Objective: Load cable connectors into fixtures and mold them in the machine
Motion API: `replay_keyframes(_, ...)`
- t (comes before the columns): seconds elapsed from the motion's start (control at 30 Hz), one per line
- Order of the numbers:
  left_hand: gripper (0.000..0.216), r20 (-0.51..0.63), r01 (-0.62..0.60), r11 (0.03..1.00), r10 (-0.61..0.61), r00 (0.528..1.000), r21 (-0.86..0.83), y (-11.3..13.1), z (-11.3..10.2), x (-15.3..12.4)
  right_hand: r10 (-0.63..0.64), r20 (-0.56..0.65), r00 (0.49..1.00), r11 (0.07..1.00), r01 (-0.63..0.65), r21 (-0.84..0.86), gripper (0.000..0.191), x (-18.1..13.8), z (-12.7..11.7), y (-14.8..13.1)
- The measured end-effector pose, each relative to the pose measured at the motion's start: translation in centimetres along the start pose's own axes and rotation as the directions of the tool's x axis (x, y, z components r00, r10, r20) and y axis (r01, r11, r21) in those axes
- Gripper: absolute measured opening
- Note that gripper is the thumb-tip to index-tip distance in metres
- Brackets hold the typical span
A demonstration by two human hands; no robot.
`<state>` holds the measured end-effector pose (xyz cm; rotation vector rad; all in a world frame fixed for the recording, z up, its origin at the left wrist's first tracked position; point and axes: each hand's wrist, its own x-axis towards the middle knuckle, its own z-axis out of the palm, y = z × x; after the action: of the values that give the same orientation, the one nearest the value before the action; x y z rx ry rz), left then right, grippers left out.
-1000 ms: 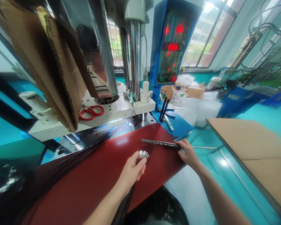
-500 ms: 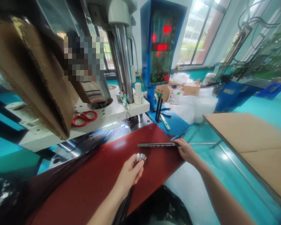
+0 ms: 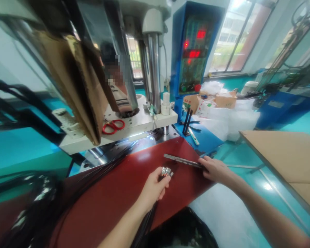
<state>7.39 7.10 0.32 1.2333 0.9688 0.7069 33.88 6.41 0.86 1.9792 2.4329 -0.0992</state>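
My left hand (image 3: 155, 184) is closed around a bundle of black cables (image 3: 150, 215) whose silvery metal connectors (image 3: 167, 171) stick out past the fingertips. The cables run down from this hand toward my lap. My right hand (image 3: 213, 168) grips the right end of a narrow metal bar (image 3: 182, 160) with slots or notches along it. The bar lies at a slant just above or on the reddish-brown tabletop (image 3: 105, 203); I cannot tell which. Its free end points left, beyond the connectors and apart from them.
A press machine with a white bed (image 3: 144, 120) stands behind the table, with red-handled scissors (image 3: 113, 126) on it. More black cables (image 3: 98, 168) lie at left. Pliers (image 3: 195, 125) and a cutter knife (image 3: 193, 136) rest on a blue surface. A cardboard-topped table (image 3: 281, 155) is at right.
The view has turned left, so everything sits further right. The metal bar has tilted, its right end now nearer me. Both hands keep their hold.
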Motion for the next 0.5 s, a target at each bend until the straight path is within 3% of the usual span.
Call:
replay_keyframes(0.1,0.021,-0.035,-0.008,1.0,0.009,0.999,0.014,0.0,-0.1,0.1,-0.02,0.058,0.998,0.996,0.015,0.091,0.013,0.5,-0.7,-1.2)
replay_keyframes(0.2,0.023,-0.052,-0.016,1.0,0.016,0.999,0.007,0.1,-0.1,0.1,-0.003,0.126,0.992,0.914,-0.048,0.403,0.011,0.5,-0.4,-2.8)
replay_keyframes(0.27,0.025,-0.05,-0.002,1.0,0.002,0.999,-0.001,0.0,0.1,0.1,-0.006,0.21,0.978,0.703,-0.145,0.696,0.01,0.4,0.1,-4.3)
replay_keyframes(0.33,0.026,-0.029,0.029,0.999,-0.03,0.999,-0.023,0.0,0.2,0.2,-0.003,0.244,0.97,0.388,-0.224,0.894,0.009,0.4,0.6,-6.2)
replay_keyframes(0.4,0.028,-0.01,0.076,0.996,-0.076,0.997,-0.048,-0.1,0.2,0.4,0.033,0.213,0.977,0.157,-0.215,0.964,0.023,0.7,1.0,-8.2)
replay_keyframes(0.5,0.026,-0.049,0.119,0.993,-0.12,0.992,-0.011,-0.3,0.3,0.7,0.095,0.155,0.983,-0.063,-0.149,0.987,0.032,1.4,1.6,-10.6)
